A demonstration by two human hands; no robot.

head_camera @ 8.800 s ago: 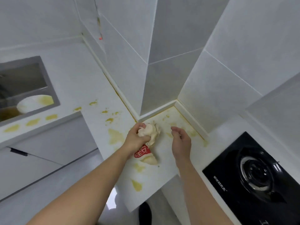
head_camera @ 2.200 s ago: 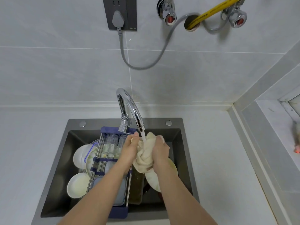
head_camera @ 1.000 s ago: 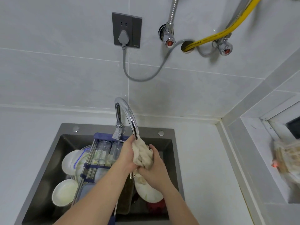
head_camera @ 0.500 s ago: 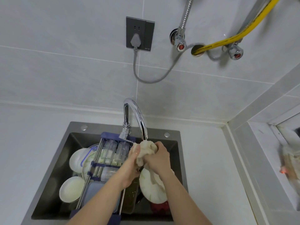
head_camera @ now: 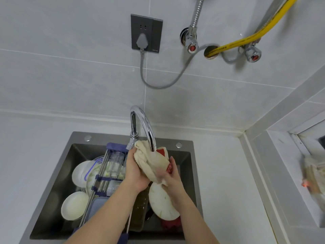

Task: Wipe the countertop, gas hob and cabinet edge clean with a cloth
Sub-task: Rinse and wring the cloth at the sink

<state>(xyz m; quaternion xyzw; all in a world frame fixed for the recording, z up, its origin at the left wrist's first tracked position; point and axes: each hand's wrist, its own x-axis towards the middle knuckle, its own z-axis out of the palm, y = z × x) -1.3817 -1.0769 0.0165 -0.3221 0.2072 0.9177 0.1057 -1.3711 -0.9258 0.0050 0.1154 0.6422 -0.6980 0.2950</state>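
Head view looks straight down over the sink, and the cloth is bunched under the faucet spout, its long axis slanting from upper left beside the spout down to lower right. Left hand curls round its left flank from below; right hand pinches the lower right end, fingers folded over a red patch. Plates lie in the basin beneath.
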